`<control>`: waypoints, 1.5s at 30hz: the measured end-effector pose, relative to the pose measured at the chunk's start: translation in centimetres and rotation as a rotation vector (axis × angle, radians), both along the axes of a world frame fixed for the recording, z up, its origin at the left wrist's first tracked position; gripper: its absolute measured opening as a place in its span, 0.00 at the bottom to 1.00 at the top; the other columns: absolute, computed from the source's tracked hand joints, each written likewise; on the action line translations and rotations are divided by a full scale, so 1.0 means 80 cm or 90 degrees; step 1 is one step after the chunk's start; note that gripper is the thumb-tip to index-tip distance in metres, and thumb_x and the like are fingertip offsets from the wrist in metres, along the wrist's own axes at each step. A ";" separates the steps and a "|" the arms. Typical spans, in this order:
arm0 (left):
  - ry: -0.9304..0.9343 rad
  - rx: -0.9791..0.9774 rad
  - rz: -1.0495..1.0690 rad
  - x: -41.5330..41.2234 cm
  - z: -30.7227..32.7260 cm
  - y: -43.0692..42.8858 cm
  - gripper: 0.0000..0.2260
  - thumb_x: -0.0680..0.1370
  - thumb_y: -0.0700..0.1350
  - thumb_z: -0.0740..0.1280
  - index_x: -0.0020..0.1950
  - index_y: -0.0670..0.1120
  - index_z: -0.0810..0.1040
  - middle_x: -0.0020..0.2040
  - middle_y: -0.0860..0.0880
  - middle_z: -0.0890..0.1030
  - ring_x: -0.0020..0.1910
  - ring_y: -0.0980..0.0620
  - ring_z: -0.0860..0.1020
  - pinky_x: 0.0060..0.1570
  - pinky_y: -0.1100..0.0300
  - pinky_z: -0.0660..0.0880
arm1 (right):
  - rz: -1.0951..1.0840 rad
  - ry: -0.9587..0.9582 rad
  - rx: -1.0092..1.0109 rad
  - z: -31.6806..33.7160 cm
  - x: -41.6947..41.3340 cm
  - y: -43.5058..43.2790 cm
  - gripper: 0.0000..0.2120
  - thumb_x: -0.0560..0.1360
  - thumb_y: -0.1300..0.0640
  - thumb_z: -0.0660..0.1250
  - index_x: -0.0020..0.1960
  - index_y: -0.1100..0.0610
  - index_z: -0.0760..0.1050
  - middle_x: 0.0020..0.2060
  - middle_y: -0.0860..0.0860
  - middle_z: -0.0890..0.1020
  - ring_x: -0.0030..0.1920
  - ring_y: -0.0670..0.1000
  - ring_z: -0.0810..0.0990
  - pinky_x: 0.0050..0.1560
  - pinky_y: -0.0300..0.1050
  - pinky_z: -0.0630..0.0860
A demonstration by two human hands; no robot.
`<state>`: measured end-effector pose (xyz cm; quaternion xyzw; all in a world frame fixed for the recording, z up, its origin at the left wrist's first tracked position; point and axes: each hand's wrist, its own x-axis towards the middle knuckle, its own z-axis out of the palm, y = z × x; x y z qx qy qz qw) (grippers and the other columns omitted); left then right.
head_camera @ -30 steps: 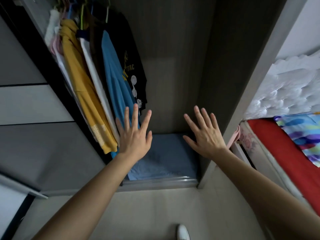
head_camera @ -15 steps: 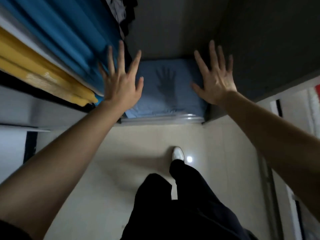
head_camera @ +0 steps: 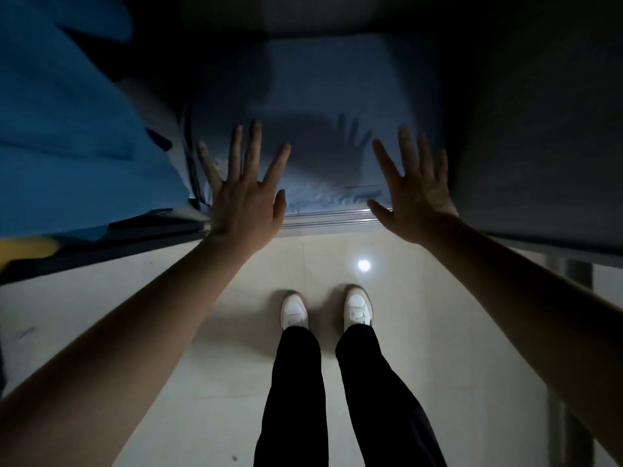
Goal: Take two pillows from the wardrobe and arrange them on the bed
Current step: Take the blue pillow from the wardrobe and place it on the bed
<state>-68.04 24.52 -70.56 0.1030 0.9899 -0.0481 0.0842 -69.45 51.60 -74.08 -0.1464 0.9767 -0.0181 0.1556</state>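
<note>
Left hand and right hand spread flat above the front edge of the wardrobe floor, fingers apart, nothing gripped. Blue pillow lying flat on the wardrobe floor, filling it from the front edge to the back wall; contact with either hand cannot be told. Second pillow not visible — possibly underneath.

Likely faults:
- Snagging on the hanging blue garment at the left edge during withdrawal; cause — cloth draped just beside the pillow.
- Catching on the metal door track at the front edge; cause — lifting too low.
- Slack grip on soft cover; cause — dim light hiding the pillow's corners.

Pale tiled floor, glossy, one light reflection near the white shoes. Wardrobe interior dark. Bed out of view.
</note>
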 end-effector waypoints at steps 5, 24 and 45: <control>-0.057 0.018 0.035 -0.011 -0.171 -0.011 0.34 0.77 0.55 0.64 0.79 0.52 0.54 0.80 0.41 0.48 0.78 0.36 0.46 0.70 0.29 0.48 | 0.007 -0.040 0.036 -0.165 -0.002 -0.004 0.48 0.74 0.37 0.66 0.80 0.50 0.39 0.79 0.62 0.42 0.78 0.68 0.44 0.73 0.72 0.48; -0.081 0.024 0.106 -0.074 -0.481 -0.028 0.36 0.75 0.52 0.67 0.78 0.60 0.51 0.80 0.43 0.50 0.72 0.22 0.51 0.62 0.22 0.57 | -0.082 0.039 0.113 -0.444 -0.064 -0.041 0.48 0.71 0.35 0.65 0.80 0.46 0.41 0.79 0.64 0.46 0.74 0.78 0.46 0.67 0.82 0.48; -0.309 0.030 0.077 0.076 -0.235 -0.043 0.32 0.76 0.47 0.65 0.78 0.57 0.56 0.74 0.41 0.67 0.63 0.33 0.72 0.59 0.43 0.70 | -0.141 -0.075 0.007 -0.254 0.088 -0.079 0.39 0.71 0.59 0.62 0.80 0.47 0.51 0.76 0.64 0.61 0.70 0.73 0.62 0.66 0.70 0.63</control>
